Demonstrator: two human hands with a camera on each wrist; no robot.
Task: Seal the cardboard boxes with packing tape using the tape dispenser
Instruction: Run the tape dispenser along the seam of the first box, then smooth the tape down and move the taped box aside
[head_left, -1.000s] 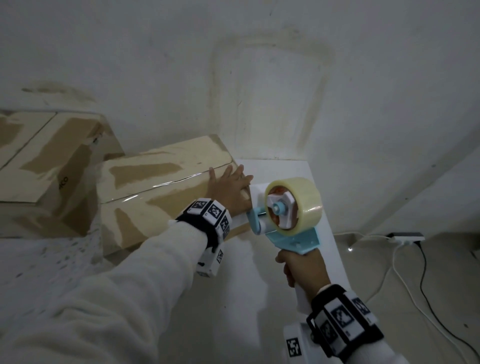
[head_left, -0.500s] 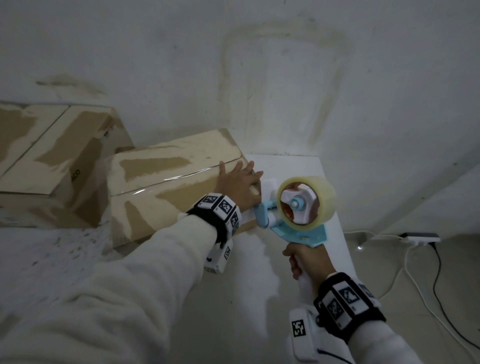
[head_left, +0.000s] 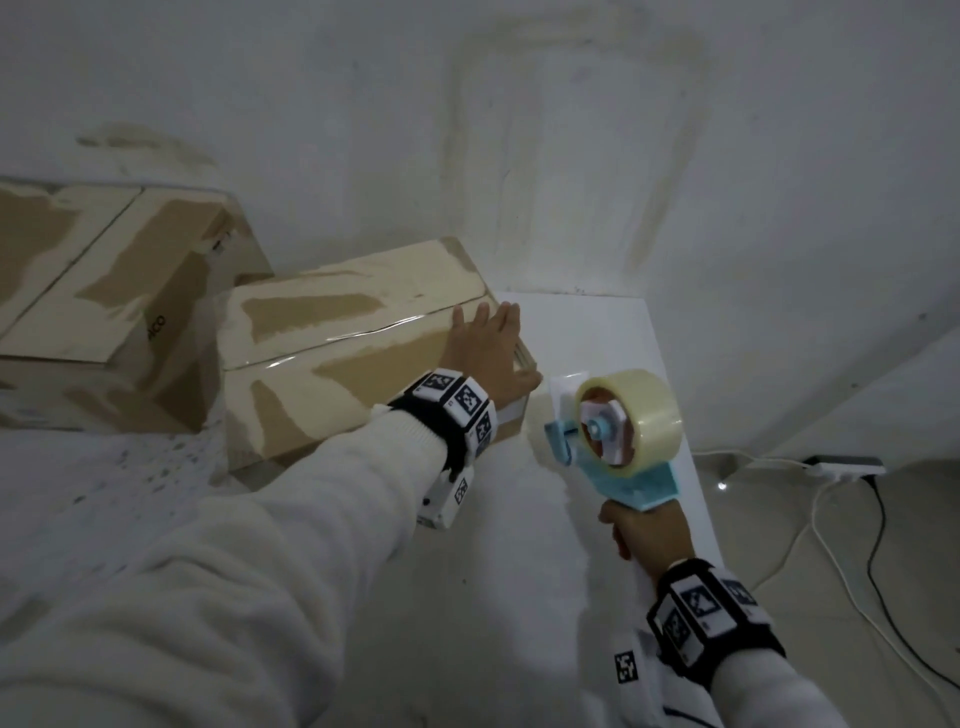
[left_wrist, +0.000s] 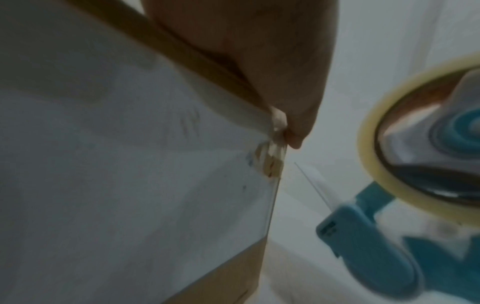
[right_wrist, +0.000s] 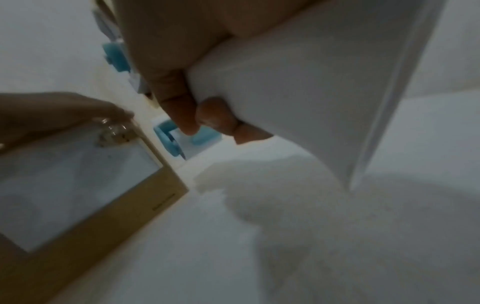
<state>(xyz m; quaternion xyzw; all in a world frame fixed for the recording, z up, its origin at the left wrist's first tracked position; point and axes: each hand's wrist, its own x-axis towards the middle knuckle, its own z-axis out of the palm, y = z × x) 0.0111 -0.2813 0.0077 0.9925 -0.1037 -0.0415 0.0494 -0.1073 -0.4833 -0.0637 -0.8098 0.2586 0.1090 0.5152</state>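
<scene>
Pressing flat, straight fingers on the taped cardboard box (head_left: 363, 353) at the surface's far edge, the left hand (head_left: 485, 353) steadies it while the right hand (head_left: 647, 535), clamped on the tape dispenser (head_left: 615, 436) handle, risks a loose tape end folding onto itself.

A closed brown cardboard box (head_left: 343, 358) with pale torn patches lies on its side on a white tabletop (head_left: 597, 332), a shiny strip of clear tape (head_left: 363, 340) running along its top seam. A second, similar cardboard box (head_left: 104, 291) sits just behind it to the left. Just off the near box's right end, a light blue tape dispenser (head_left: 618, 447) carrying a roll of clear yellowish tape is held upright by its handle.
</scene>
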